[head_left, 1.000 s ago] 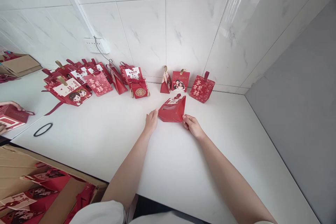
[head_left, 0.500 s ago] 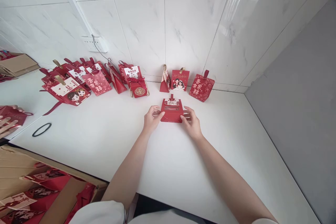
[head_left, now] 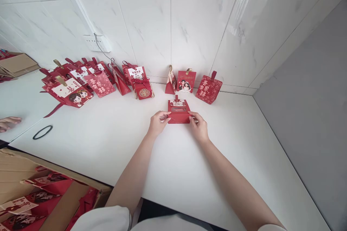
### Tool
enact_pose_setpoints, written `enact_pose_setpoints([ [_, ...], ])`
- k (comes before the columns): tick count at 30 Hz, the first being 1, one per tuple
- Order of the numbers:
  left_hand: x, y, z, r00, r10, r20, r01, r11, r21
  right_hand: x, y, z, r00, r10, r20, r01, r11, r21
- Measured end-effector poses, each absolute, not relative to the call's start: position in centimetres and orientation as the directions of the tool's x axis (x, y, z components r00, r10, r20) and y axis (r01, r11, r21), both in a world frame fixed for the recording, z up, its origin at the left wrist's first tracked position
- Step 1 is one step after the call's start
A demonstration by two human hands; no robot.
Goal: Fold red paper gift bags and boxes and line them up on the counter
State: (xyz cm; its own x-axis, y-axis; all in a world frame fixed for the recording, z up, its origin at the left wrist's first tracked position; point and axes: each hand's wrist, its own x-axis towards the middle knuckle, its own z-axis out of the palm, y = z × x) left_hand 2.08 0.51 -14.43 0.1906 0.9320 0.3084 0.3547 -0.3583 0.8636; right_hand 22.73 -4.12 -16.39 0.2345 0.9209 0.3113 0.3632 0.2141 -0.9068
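Note:
A red gift box [head_left: 179, 118] with a small clear window and a ribbon loop on top rests on the white table in front of me. My left hand [head_left: 159, 122] pinches its left edge between thumb and fingers. On the opposite edge, my right hand [head_left: 198, 124] grips it the same way. Just behind it stand a narrow triangular gift box [head_left: 170, 82], a box with a printed couple [head_left: 185, 82] and a floral red box [head_left: 208, 88].
More red gift boxes [head_left: 72, 92] crowd the table's left back. A black ring [head_left: 42, 132] lies near another person's hand [head_left: 9, 123]. An open carton [head_left: 54, 202] of red boxes is at lower left. A power socket [head_left: 97, 43] is on the tiled wall.
My fingers have shifted up to the box's front top edge, and the box has moved slightly right. At far left, the other person's red box has gone out of view.

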Motion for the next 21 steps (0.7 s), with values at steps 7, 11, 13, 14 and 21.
enact_pose_setpoints([
  [7,2.4,0.3,-14.4,0.151,0.947,0.282,0.330,-0.318,0.889,22.6,-4.3,-16.3,0.249,0.908,0.337,0.385,0.227,-0.895],
  [11,2.3,0.5,-14.4,0.165,0.947,0.274,0.292,-0.312,0.904,22.9,-4.2,-16.5,0.239,0.892,0.385,0.406,0.268,-0.874],
  [13,2.2,0.6,-14.2,0.173,0.932,0.320,0.322,-0.360,0.875,23.0,-4.3,-16.5,0.234,0.876,0.421,0.430,0.296,-0.853],
  [14,2.1,0.6,-14.1,0.175,0.918,0.355,0.351,-0.395,0.849,23.1,-4.3,-16.5,0.229,0.864,0.449,0.456,0.312,-0.834],
  [21,2.6,-0.7,-12.6,0.251,0.777,0.577,0.576,-0.599,0.556,22.8,-4.3,-16.3,0.124,0.832,0.540,0.612,0.364,-0.702],
])
